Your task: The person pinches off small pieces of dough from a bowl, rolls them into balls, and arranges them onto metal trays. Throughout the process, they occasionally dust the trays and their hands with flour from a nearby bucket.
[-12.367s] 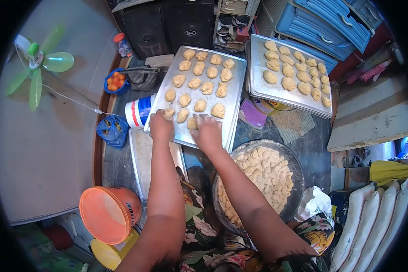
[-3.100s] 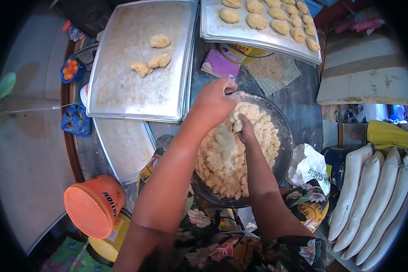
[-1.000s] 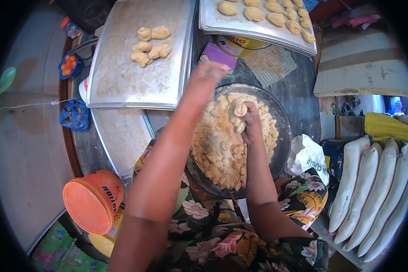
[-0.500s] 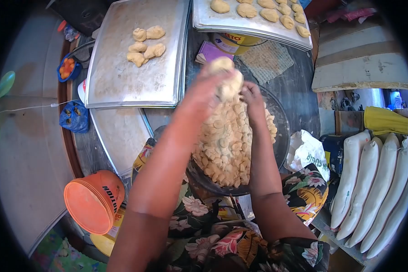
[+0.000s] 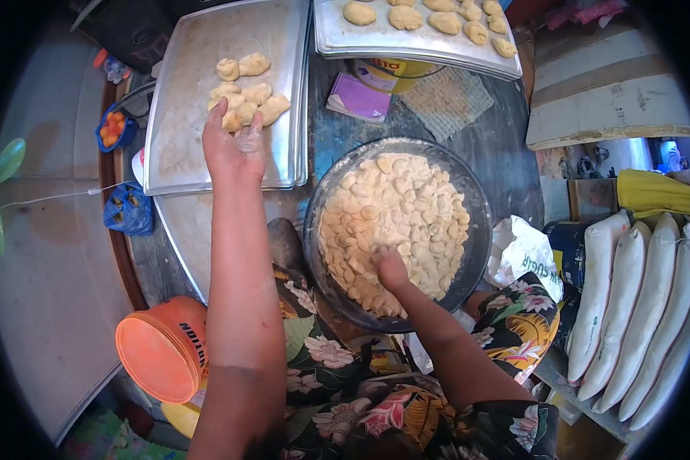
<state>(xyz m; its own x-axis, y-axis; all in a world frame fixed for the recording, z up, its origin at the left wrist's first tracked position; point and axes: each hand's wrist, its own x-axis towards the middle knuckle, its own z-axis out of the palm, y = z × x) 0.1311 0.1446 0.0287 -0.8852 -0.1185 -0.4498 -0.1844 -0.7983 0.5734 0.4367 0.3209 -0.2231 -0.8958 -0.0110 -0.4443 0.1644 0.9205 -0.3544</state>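
My left hand [image 5: 236,149] is over the large metal tray [image 5: 184,153] at the upper left, its thumb and fingers spread apart. Its fingertips are at the near side of a cluster of pale dough lumps [image 5: 254,93]; more lumps lie just beyond. My right hand [image 5: 391,267] reaches into a wide dark basin [image 5: 479,222] filled with many small floury dough pieces [image 5: 414,207]. Its fingers are curled in among the pieces, the tips partly hidden by them.
Another tray [image 5: 406,40] of shaped dough stands at the upper right, above a yellow bucket [image 5: 395,77]. A purple booklet [image 5: 359,98] and a woven mat [image 5: 448,100] lie behind the basin. An orange bucket [image 5: 161,349] is at lower left; long white filled bags [image 5: 617,307] lie at right.
My left hand has gone from above the basin, where it held dough, to the left tray, which now shows more lumps. My right hand has dropped into the dough pieces in the basin.
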